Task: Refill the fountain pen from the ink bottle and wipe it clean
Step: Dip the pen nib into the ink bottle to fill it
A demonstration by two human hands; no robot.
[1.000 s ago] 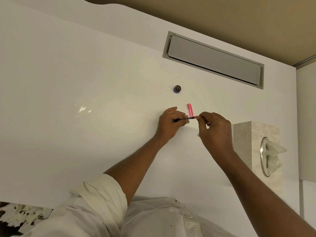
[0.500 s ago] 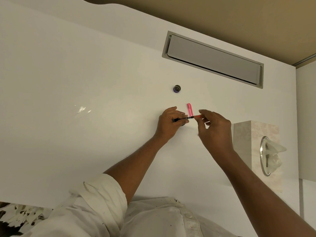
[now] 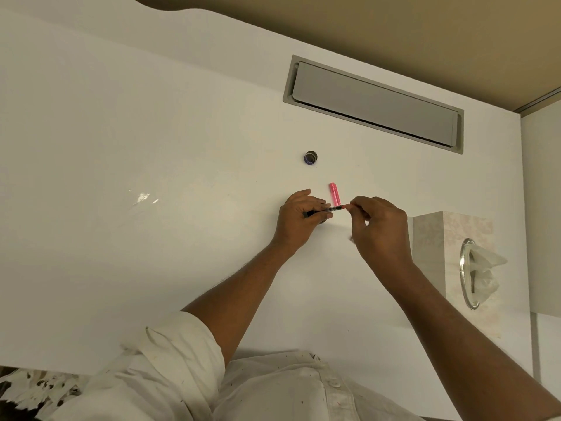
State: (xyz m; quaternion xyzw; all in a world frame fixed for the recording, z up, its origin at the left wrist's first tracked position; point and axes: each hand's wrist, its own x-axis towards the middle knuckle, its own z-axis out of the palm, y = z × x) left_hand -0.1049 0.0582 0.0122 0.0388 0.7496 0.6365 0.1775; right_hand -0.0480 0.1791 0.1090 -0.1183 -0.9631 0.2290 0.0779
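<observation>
Left hand [image 3: 299, 220] grips the fountain pen [image 3: 329, 209] by its dark section. Right hand [image 3: 379, 229] pinches its pink end. A loose pink piece [image 3: 334, 196] lies just beyond the knuckles. Likely working the filler. Next needs a steady twist, then the tissue box [image 3: 449, 238] beside the right hand.
</observation>
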